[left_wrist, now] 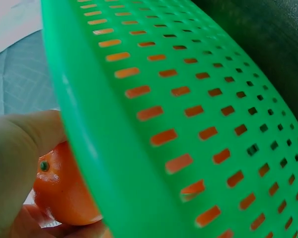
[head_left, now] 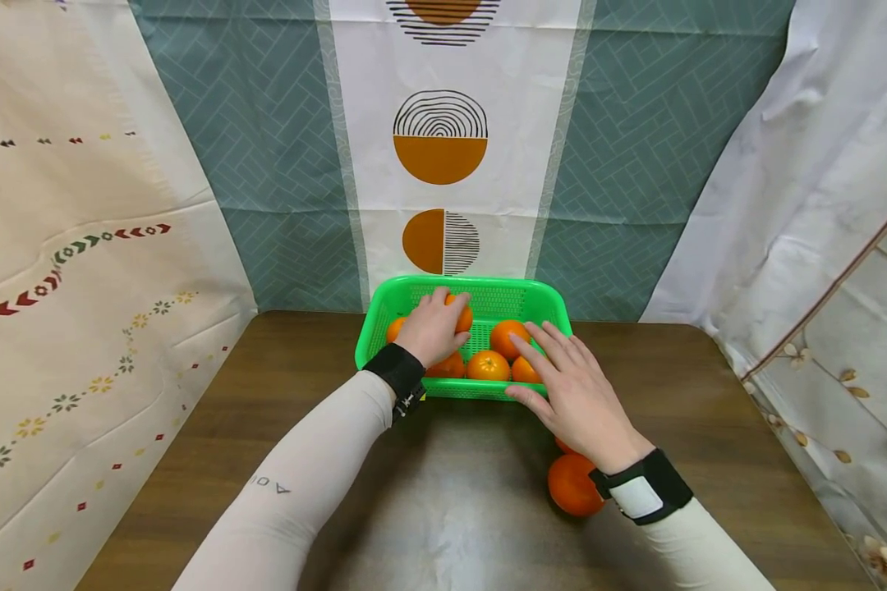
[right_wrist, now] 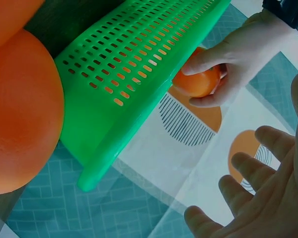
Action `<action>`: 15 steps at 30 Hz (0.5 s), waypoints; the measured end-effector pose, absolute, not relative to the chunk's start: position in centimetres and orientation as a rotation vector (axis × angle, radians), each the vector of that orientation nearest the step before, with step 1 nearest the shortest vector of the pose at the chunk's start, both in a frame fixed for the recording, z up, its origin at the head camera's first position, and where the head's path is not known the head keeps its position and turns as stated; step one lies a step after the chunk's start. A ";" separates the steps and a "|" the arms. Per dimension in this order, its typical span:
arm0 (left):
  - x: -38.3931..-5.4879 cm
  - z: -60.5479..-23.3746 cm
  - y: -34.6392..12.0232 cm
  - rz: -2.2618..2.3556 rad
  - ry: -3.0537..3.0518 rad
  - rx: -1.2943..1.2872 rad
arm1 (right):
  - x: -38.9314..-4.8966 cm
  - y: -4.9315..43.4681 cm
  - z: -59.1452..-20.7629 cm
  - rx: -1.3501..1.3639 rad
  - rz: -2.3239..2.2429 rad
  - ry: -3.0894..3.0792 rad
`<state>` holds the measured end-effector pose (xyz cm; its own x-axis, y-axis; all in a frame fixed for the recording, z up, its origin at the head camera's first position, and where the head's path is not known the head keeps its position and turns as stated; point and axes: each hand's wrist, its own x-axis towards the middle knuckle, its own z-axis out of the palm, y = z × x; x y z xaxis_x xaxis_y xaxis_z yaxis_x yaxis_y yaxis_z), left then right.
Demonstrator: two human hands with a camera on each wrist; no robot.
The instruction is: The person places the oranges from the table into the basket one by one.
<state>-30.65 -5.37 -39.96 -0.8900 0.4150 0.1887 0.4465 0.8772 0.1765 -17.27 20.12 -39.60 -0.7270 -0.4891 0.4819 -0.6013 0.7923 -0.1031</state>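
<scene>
My left hand (head_left: 432, 330) grips an orange (head_left: 461, 315) over the inside of a green perforated basket (head_left: 480, 389). In the right wrist view, the thumb and fingers curl round this orange (right_wrist: 197, 82) just above the basket's rim. The left wrist view shows its green stem end, with the basket wall hiding part of it. Several more oranges (head_left: 488, 366) lie in the basket. Above its right front corner, my right hand (head_left: 582, 392) is spread with fingers extended and holds nothing.
Beneath my right forearm, an orange (head_left: 575, 486) sits on the brown wooden table (head_left: 266, 410), with another (head_left: 564, 446) partly hidden behind it. A patterned cloth (head_left: 443, 238) hangs behind the basket at the table's back edge. Curtains (head_left: 103, 328) flank both sides.
</scene>
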 end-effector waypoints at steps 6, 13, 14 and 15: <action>-31.6 -40.6 -5.3 -0.310 -2.934 -0.657 | -17.2 20.3 -39.8 0.818 0.367 -2.530; -32.3 -41.2 -5.2 -0.269 -2.998 -0.623 | -17.2 20.4 -39.8 0.816 0.378 -2.519; -32.4 -41.2 -5.2 -0.269 -3.002 -0.619 | -17.2 20.4 -39.8 0.814 0.378 -2.521; -32.4 -41.2 -5.2 -0.273 -3.006 -0.616 | -17.2 20.4 -39.8 0.813 0.378 -2.523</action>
<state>-32.41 -5.16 -41.24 -0.9181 0.3847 0.0953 0.3956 0.9043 0.1606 -17.22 20.44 -39.83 -0.7196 -0.4787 0.5030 -0.6050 0.7878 -0.1159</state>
